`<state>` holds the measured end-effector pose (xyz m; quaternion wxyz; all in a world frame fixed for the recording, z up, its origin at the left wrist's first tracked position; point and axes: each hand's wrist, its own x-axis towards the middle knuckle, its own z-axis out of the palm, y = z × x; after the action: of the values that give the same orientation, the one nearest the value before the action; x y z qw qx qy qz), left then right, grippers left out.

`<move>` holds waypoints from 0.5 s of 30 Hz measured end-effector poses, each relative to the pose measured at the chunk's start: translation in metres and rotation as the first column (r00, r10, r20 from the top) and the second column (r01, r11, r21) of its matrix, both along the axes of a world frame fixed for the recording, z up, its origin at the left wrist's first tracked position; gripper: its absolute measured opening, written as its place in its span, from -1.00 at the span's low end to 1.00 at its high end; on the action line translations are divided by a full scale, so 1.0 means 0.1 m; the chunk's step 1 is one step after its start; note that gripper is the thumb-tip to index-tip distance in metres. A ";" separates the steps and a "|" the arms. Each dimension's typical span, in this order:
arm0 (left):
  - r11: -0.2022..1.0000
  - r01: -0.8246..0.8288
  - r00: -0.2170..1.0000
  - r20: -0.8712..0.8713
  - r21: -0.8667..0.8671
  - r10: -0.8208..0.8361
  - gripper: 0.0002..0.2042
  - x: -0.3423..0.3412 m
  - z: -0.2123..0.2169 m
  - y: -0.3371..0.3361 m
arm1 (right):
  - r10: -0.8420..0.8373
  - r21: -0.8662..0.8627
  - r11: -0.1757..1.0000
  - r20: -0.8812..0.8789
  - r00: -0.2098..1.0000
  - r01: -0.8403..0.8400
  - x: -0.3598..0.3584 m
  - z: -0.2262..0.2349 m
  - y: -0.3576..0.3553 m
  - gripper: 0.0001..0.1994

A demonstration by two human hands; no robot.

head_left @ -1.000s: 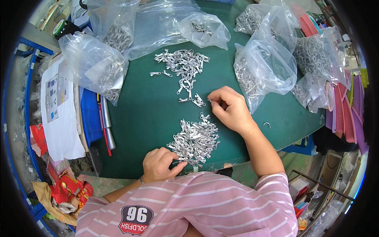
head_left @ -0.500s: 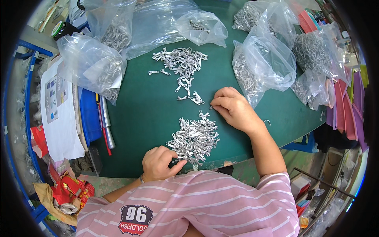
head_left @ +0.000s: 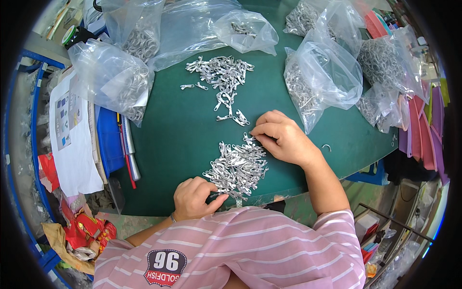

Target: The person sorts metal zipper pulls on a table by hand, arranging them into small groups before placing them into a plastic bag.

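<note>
A pile of small silver metal clasps (head_left: 238,166) lies on the green tabletop (head_left: 163,144) close to my body. My right hand (head_left: 285,138) is at the far side of this pile. Its thumb and index finger pinch together at a single clasp (head_left: 248,138); the fingertips partly cover it. Beside the pile's near left edge rests my left hand (head_left: 195,198), fingers loosely curled, thumb stretched apart from them and touching the edge of the pile. Farther away is a second heap of similar clasps (head_left: 222,72), with a few trailing toward me.
Clear plastic bags of metal rings (head_left: 130,91) stand at the far left. More bags of metal parts (head_left: 301,91) stand on the right. A small curved metal piece (head_left: 327,147) lies right of my forearm. A blue tray (head_left: 109,139) and pens (head_left: 129,159) line the left edge.
My right hand has moved slightly left and nearer to me, from the open tabletop to the clasp at the near pile's far edge. My left hand has stayed in place.
</note>
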<state>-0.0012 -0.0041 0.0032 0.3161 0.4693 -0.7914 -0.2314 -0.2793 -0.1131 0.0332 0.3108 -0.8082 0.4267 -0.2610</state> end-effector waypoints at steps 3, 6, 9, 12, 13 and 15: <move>1.000 -0.004 1.000 -0.001 -0.003 0.004 -0.68 0.00 -0.02 0.00 | 0.004 -0.060 0.998 0.077 0.997 0.001 0.10 -0.06 0.00 -0.88; 1.000 -0.003 1.000 0.003 0.004 0.003 -0.67 -0.01 0.01 0.00 | 0.140 0.061 0.988 0.058 0.989 -0.143 0.12 -0.01 0.04 -0.87; 0.999 -0.003 1.000 0.019 0.040 0.002 -0.69 0.01 -0.01 0.03 | 0.028 -0.070 0.997 0.053 0.998 -0.024 0.17 -0.03 -0.03 -0.88; 1.000 -0.005 1.000 0.020 0.029 0.005 -0.69 0.01 -0.02 0.02 | -0.096 -0.180 0.979 0.015 0.995 0.097 0.28 -0.09 -0.13 -0.87; 0.999 -0.002 1.000 0.018 0.034 0.002 -0.69 0.01 -0.02 0.02 | -0.116 -0.171 0.979 -0.022 0.993 0.110 0.31 -0.11 -0.14 -0.86; 0.999 0.002 1.000 0.013 0.045 -0.003 -0.69 0.01 -0.01 0.03 | -0.142 -0.160 0.979 -0.072 0.987 0.129 0.32 -0.11 -0.15 -0.85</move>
<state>-0.0001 -0.0016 0.0020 0.2999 0.4770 -0.7885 -0.2465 -0.2473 -0.1277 0.0219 0.2107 -0.8091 0.4717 -0.2802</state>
